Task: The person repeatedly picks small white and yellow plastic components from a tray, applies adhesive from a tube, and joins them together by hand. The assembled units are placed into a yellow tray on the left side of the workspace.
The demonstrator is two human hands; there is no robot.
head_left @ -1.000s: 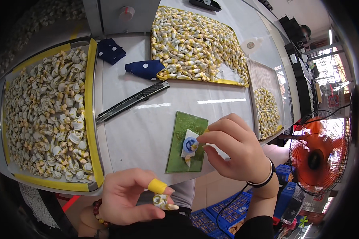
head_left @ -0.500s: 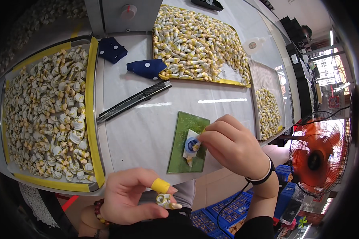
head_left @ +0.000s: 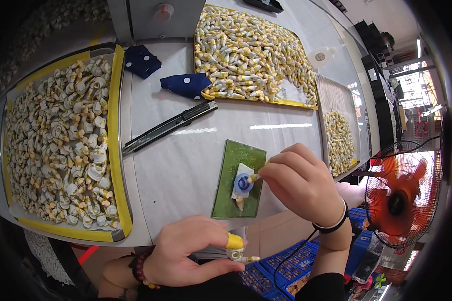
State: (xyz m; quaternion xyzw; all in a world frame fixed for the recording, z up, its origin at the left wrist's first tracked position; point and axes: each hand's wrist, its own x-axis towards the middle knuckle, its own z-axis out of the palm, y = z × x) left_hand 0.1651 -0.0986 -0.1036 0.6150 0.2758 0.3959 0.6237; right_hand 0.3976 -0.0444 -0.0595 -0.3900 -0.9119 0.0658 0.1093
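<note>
My left hand point(head_left: 191, 251) pinches a small white part point(head_left: 235, 254) between thumb and a forefinger wrapped in yellow tape; the part has a hollow round end and a peach-tipped peg. My right hand point(head_left: 306, 185) holds a tiny white-and-yellow cone-shaped piece point(head_left: 255, 177) in its fingertips. The tip of that piece is at the edge of a blue round cap point(head_left: 242, 185); whether they touch I cannot tell. Under the cap lies a white pad point(head_left: 245, 168) on a green rectangular plate point(head_left: 226, 200). Another small yellowish piece point(head_left: 240, 205) sits below the pad.
To the left, a yellow-taped tray point(head_left: 116, 100) holds many white parts. A second tray point(head_left: 266, 102) at the back is full of cone-shaped pieces, and a third point(head_left: 344, 95) stands right. A utility knife point(head_left: 171, 125) and blue dotted cloths point(head_left: 186, 85) lie between. An orange fan point(head_left: 402, 195) stands right.
My left hand has moved right with the white part, closer to the green plate. My right hand has shifted slightly right, and more of the blue cap shows.
</note>
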